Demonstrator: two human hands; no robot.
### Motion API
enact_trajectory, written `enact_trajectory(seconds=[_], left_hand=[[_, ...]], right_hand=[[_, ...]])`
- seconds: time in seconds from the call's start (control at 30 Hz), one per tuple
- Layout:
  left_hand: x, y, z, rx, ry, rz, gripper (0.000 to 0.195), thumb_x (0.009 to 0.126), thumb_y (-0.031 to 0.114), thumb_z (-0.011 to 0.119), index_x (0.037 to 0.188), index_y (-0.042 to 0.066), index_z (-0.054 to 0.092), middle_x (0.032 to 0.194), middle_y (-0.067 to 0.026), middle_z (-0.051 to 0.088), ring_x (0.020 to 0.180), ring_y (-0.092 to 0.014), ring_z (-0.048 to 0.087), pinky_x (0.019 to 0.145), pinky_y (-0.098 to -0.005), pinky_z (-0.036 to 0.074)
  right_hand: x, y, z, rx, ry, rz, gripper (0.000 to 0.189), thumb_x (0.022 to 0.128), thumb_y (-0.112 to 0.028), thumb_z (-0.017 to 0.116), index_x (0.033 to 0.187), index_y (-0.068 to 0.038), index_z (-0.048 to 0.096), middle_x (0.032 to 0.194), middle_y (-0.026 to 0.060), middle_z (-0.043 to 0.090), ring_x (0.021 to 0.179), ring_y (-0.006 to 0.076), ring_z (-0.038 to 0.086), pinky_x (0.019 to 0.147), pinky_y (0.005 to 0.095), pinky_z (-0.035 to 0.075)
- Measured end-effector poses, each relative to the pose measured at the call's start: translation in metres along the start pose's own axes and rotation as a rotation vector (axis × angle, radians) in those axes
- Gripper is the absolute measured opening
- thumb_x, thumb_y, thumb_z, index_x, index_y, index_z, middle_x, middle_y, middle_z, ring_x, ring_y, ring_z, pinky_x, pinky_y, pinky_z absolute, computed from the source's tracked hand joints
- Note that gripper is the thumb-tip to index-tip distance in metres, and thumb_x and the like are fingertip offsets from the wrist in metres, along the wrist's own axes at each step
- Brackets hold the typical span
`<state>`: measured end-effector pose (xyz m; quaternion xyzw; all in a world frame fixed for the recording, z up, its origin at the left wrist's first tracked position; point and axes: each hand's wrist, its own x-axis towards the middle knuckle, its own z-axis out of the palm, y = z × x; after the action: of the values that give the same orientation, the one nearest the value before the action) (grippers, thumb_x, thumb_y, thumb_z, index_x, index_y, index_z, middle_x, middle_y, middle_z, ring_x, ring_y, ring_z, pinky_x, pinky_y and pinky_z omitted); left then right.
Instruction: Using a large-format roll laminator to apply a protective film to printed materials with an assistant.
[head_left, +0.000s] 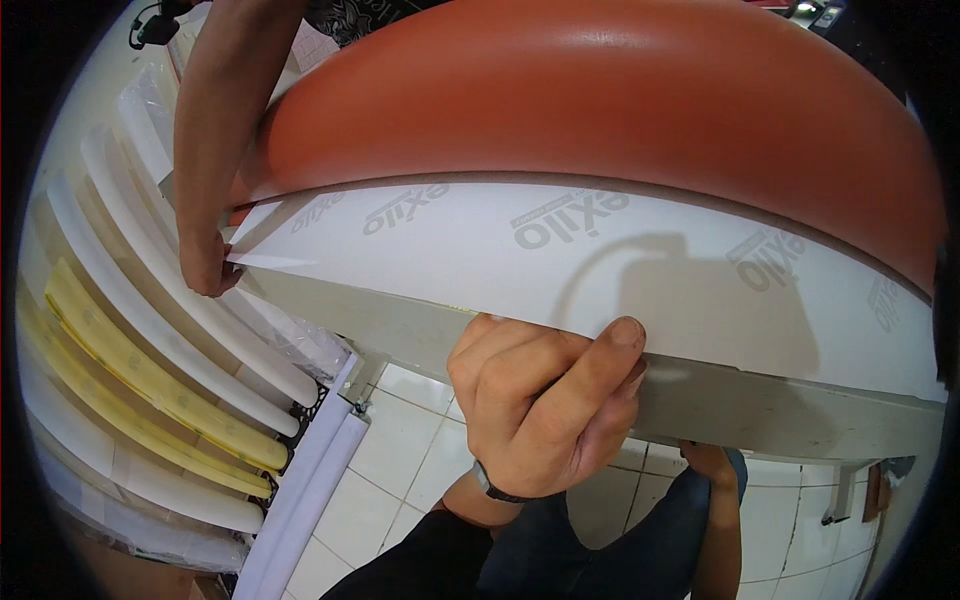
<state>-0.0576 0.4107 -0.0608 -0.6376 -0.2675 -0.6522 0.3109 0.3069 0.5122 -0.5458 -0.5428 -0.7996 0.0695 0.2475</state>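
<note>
My left hand (551, 405), with a dark-banded watch at the wrist, grips the front edge of a white printed backing sheet (465, 247). The thumb rests near the sheet's edge and the other fingers are curled. The sheet lies along a grey table edge (720, 397), below a large orange roll of sheet material (570, 97). Lower right, my right hand (709, 459) is at the underside of the table edge; its fingers are mostly hidden, so its hold is unclear.
Another person's hand (210, 266) pinches the sheet's left corner. White rolls (187, 277) and yellow rolls (165, 390) lie on a rack at left. Two pale long rolls (307, 495) stand beside it. White floor tiles (401, 442) and a table leg (844, 495) show below.
</note>
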Motion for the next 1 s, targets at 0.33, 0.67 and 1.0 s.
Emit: enact_trajectory(seconds=[0.33, 0.67, 1.0], left_hand=[[0.0, -0.001, -0.003, -0.01, -0.037, 0.008, 0.049, 0.064, 0.001, 0.078, 0.111, 0.009, 0.068, 0.089, -0.0003, 0.053, 0.069, -0.015, 0.051, 0.053, -0.0286, 0.035], [0.0, -0.001, -0.002, -0.012, -0.025, 0.013, 0.046, 0.065, 0.003, 0.078, 0.11, 0.009, 0.069, 0.088, -0.0002, 0.053, 0.067, -0.015, 0.051, 0.053, -0.0283, 0.034], [0.0, -0.003, -0.002, 0.008, -0.017, 0.022, 0.046, 0.067, 0.003, 0.078, 0.111, 0.008, 0.068, 0.087, 0.0001, 0.054, 0.065, -0.014, 0.05, 0.052, -0.028, 0.033]], right_hand=[[0.013, -0.046, -0.035, 0.098, -0.005, 0.022, 0.015, 0.089, -0.01, 0.055, 0.097, 0.002, 0.057, 0.068, 0.0079, 0.057, 0.058, 0.0146, 0.054, 0.057, 0.0328, 0.046], [0.015, -0.053, -0.043, 0.077, 0.005, -0.049, 0.014, 0.088, -0.007, 0.053, 0.098, 0.002, 0.057, 0.068, 0.0071, 0.056, 0.058, 0.0133, 0.052, 0.055, 0.0323, 0.045], [0.012, -0.04, -0.029, 0.143, -0.028, 0.014, 0.014, 0.089, -0.011, 0.053, 0.093, 0.002, 0.058, 0.065, 0.0083, 0.056, 0.058, 0.0147, 0.052, 0.056, 0.0338, 0.046]])
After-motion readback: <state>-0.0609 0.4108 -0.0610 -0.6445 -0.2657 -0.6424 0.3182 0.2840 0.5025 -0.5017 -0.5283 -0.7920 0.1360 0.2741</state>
